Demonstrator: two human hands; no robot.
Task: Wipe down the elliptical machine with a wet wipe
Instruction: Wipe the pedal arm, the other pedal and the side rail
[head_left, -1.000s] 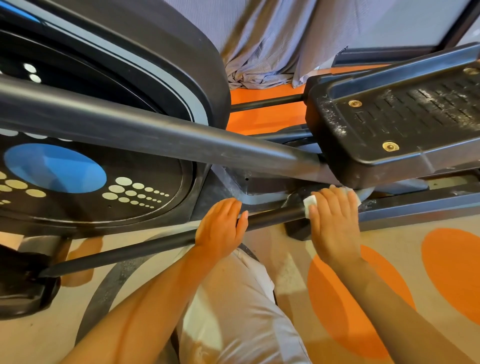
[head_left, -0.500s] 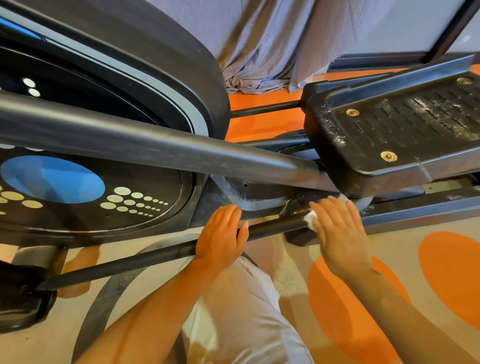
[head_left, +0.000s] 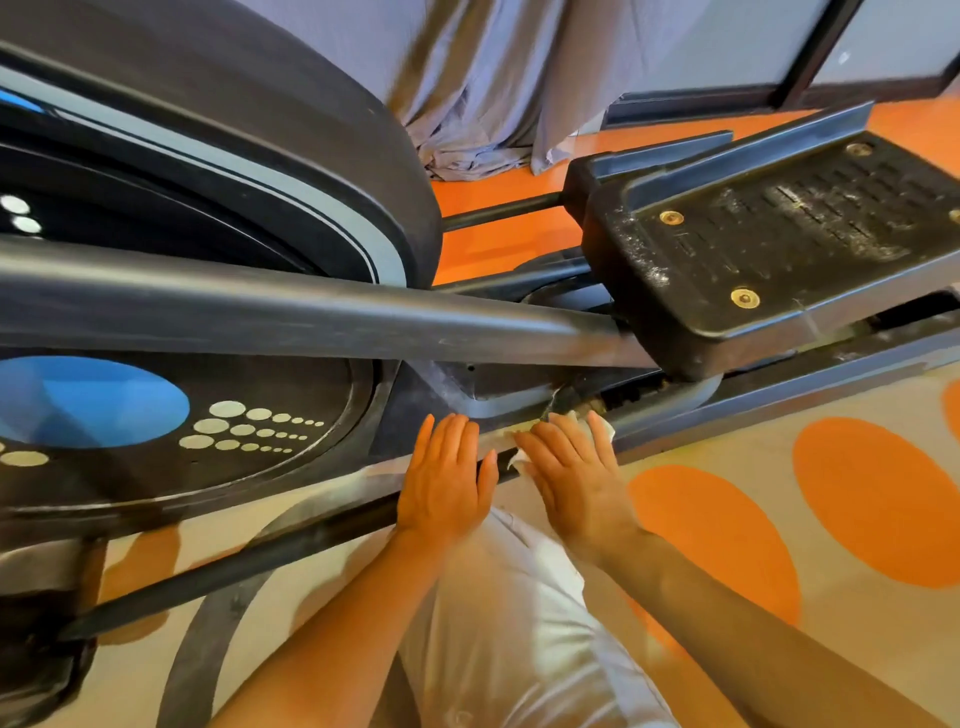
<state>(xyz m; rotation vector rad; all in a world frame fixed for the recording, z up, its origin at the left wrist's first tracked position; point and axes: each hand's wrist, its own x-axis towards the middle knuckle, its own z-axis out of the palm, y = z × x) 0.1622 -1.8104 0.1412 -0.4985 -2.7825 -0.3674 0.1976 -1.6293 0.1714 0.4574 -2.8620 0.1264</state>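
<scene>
The black elliptical machine fills the view, with its flywheel housing (head_left: 182, 415) at the left and a dusty foot pedal (head_left: 769, 244) at the upper right. A thin dark rail (head_left: 260, 551) runs low across the frame. My left hand (head_left: 444, 480) rests over this rail with its fingers straight. Just to its right, my right hand (head_left: 571, 473) presses a white wet wipe (head_left: 519, 460) flat onto the same rail. Only the wipe's edges show around the fingers.
A thick crank arm (head_left: 311, 312) crosses above the hands to the pedal. Grey curtain fabric (head_left: 493, 78) hangs behind the machine. The floor (head_left: 857, 493) is beige with large orange circles. My knee in light trousers (head_left: 509, 623) is below the hands.
My right hand has slid the wipe leftwards along the rail until it is close beside my left hand. The left hand's fingers now lie straighter on the rail. The view shifted slightly.
</scene>
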